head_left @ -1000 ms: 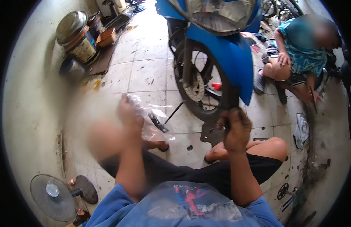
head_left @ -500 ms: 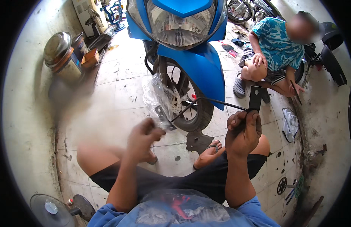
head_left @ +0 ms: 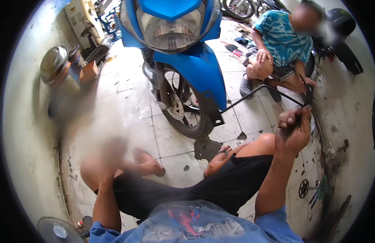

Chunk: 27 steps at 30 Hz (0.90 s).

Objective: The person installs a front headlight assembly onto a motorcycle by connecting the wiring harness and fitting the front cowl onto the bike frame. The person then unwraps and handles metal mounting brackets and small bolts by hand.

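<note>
My right hand (head_left: 293,131) is closed around one end of a bent black metal bracket (head_left: 213,114), raised above my right knee. The bracket is a thin angled rod with a flat plate at each end. Its far plate, with a hole in it, stands out in front of the motorcycle's front wheel (head_left: 195,131) as seen from here. Over my left knee, my left hand (head_left: 108,153) is blurred and hazy, so its fingers cannot be made out. A faint shred of clear plastic (head_left: 145,111) shows left of the wheel.
A blue motorcycle (head_left: 193,69) stands ahead. To the right a person in a patterned blue shirt (head_left: 282,38) sits low, holding a thin dark thing. Metal pots (head_left: 54,65) line the left wall. A fan (head_left: 58,229) is at lower left, a chainring (head_left: 304,188) at lower right.
The clear plastic bag has come off the bracket's far plate. My left hand has pulled back to the left, while my right hand has carried the bracket rightward and a little up.
</note>
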{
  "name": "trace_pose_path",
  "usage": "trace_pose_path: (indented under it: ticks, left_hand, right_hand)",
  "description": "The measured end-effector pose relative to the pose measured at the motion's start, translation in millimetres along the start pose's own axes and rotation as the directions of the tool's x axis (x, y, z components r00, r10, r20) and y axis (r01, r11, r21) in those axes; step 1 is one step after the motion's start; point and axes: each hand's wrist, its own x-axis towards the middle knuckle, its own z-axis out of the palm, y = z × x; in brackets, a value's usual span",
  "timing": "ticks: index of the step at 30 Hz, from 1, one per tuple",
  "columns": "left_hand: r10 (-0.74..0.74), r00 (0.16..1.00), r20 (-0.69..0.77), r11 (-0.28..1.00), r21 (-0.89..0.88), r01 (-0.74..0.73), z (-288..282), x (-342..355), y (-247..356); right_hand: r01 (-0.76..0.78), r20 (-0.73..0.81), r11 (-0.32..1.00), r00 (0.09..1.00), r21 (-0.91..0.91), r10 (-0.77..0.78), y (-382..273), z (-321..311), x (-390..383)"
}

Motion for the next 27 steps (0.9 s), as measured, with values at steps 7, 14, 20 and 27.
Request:
trace_pose_path:
  ticks: [7, 14, 20, 27]
  left_hand:
    - [-0.068, 0.587, 0.807, 0.612, 0.498, -0.614, 66.3, -54.2, 10.6]
    - [0.126, 0.626, 0.77, 0.929, -0.313, 0.198, 44.5, -26.9, 69.1]
    - [0.311, 0.441, 0.842, 0.81, -0.478, 0.34, 59.7, -36.0, 134.5]
    - [0.119, 0.793, 0.598, 0.545, -0.707, 0.452, 60.8, -32.4, 121.4]
  right_hand:
    - [-0.017, 0.014, 0.999, 1.0, -0.031, 0.017, 6.4, 19.1, -13.5]
    - [-0.419, 0.227, 0.843, 0.833, -0.338, 0.505, 22.6, 32.7, 7.8]
    - [-0.541, 0.491, 0.495, 0.164, -0.68, 0.855, 78.3, 101.8, 15.5]
    - [-0.561, 0.629, 0.619, 0.21, -0.549, 0.748, 126.8, 101.4, 5.6]
